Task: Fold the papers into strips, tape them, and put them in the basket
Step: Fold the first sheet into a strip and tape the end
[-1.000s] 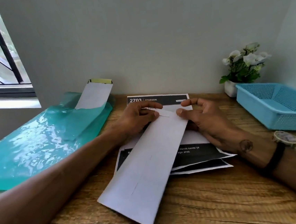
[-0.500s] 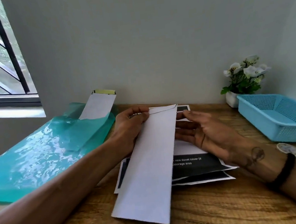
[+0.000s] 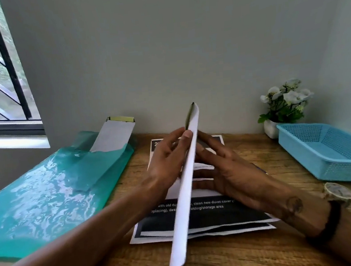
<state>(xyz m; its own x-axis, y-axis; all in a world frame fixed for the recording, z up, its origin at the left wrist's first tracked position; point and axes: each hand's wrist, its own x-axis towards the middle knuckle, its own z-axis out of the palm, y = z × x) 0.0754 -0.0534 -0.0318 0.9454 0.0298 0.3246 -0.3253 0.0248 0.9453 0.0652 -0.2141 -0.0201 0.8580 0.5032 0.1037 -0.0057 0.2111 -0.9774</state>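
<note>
Wooden worktop (image 3: 247,158): your left hand (image 3: 168,161) pinches the folded strip (image 3: 187,183) edge-on, long axis running away from you; right hand (image 3: 227,170), fingers flat, backs it; basket (image 3: 299,142) lies right, nearer that hand.

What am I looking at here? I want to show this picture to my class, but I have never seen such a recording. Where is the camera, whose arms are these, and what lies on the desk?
No machine is involved: a person wears a wide-angle camera on the head, so you look down at their own two arms. The left hand grips a white folded paper strip, turned edge-on to the camera. The right hand lies behind it with fingers straight. Under them, on the wooden desk, lies a stack of printed sheets waiting to be folded. To the left lies a green plastic folder with another strip sticking out. To the right stands a blue basket, where finished strips go, and behind it a small pot of white flowers. The right wrist wears a watch.
</note>
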